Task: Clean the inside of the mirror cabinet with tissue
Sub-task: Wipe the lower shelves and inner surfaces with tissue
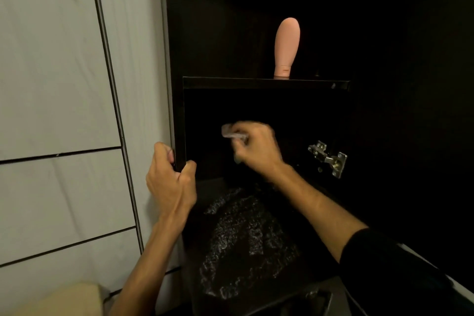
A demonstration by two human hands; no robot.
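The black mirror cabinet (266,84) is open and dark inside, with a shelf edge across its middle. My left hand (170,179) grips the cabinet's left vertical edge, fingers curled round it. Inside the lower compartment, my right hand (256,146) holds a crumpled tissue (230,132) and presses it against the dark back wall below the shelf. The motion is slightly blurred.
A pink tube (286,46) stands upright on the shelf above. A metal hinge (328,158) is fixed on the right inner wall. A speckled dark countertop (243,238) lies below. Grey tiled wall (64,84) fills the left. A beige object (64,300) sits at bottom left.
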